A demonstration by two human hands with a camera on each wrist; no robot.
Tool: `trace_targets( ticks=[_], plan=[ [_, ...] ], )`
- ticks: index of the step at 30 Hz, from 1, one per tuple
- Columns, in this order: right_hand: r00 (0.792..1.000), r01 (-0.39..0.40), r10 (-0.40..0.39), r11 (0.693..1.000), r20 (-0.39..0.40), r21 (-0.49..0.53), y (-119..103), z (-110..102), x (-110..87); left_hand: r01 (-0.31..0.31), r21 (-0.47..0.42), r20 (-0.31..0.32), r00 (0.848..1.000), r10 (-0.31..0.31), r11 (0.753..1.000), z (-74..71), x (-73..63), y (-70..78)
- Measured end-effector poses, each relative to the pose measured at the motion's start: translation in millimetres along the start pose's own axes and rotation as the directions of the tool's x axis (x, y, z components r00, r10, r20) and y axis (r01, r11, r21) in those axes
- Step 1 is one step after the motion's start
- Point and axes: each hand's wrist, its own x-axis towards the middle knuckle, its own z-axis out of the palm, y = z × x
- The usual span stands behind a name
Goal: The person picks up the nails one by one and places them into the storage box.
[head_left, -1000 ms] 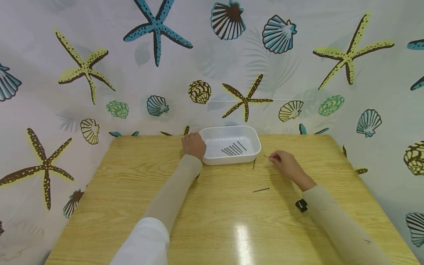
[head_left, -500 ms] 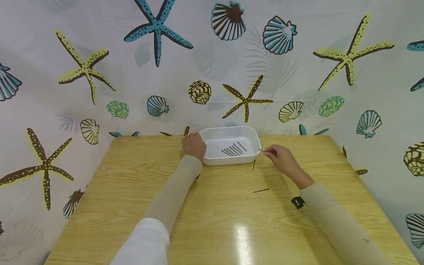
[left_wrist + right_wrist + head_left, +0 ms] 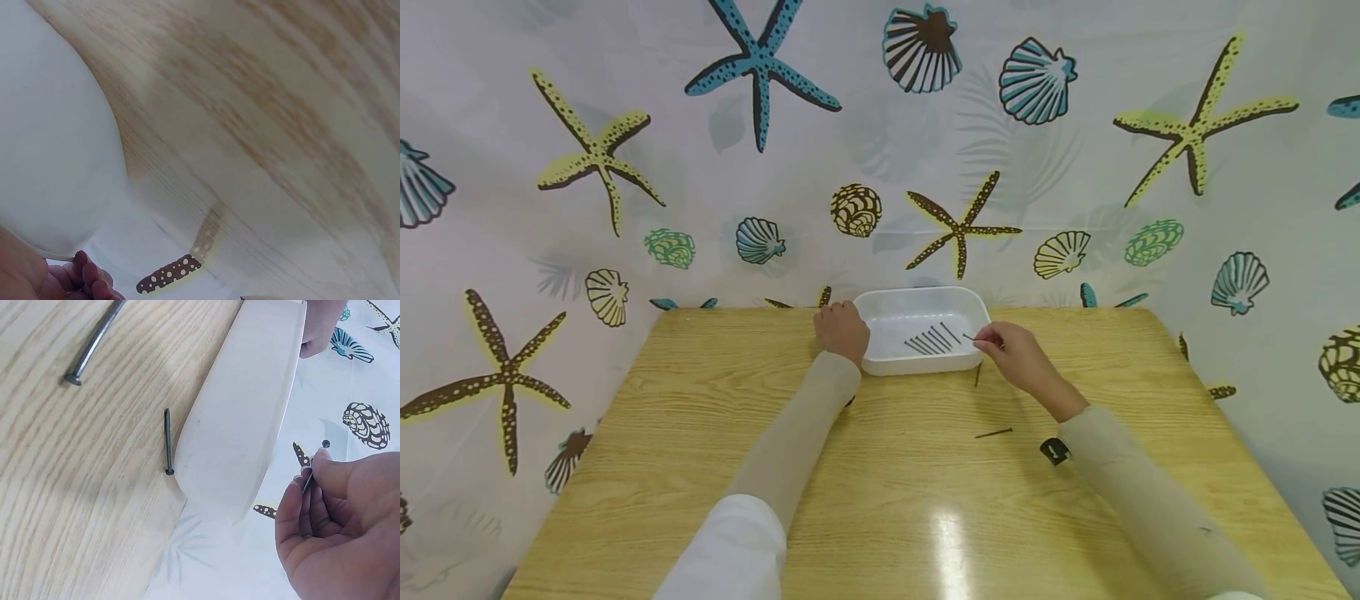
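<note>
A white plastic tray (image 3: 921, 365) stands at the back of the table, with several dark nails (image 3: 932, 340) lying side by side in it. At its left end my left hand (image 3: 842, 332) grips the rim; the left wrist view has the curled fingers (image 3: 90, 278) at the tray's edge. My right hand (image 3: 1022, 358) pinches one nail (image 3: 308, 481) between thumb and fingers, over the tray's right end. One loose nail (image 3: 168, 442) lies on the table by the tray's front right corner. Nearer to me lies another nail (image 3: 994, 433).
The wood-grain table (image 3: 715, 417) reaches back to a white cloth (image 3: 820, 133) printed with starfish and shells. Black straps show at both wrists, the right one (image 3: 1055, 451) hanging below the sleeve.
My right hand has moved left and slightly up with the pinched nail, from beside the tray to above its right end. The left hand has stayed on the rim.
</note>
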Motion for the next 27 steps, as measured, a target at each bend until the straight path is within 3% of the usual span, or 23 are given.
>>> trace_targets(
  ticks=[10,27],
  plan=[
    [0.998,0.056,-0.056,0.998,0.005,0.012,-15.1,14.4,14.8,-0.008,-0.001,-0.006,1.0,0.008,1.0,1.4,0.2,-1.2],
    [0.994,0.076,-0.077,0.997,0.08,0.013,-39.6,39.7,38.8,0.008,-0.014,-0.015,1.0,-0.008,1.0,5.1,3.1,-0.8]
  ],
)
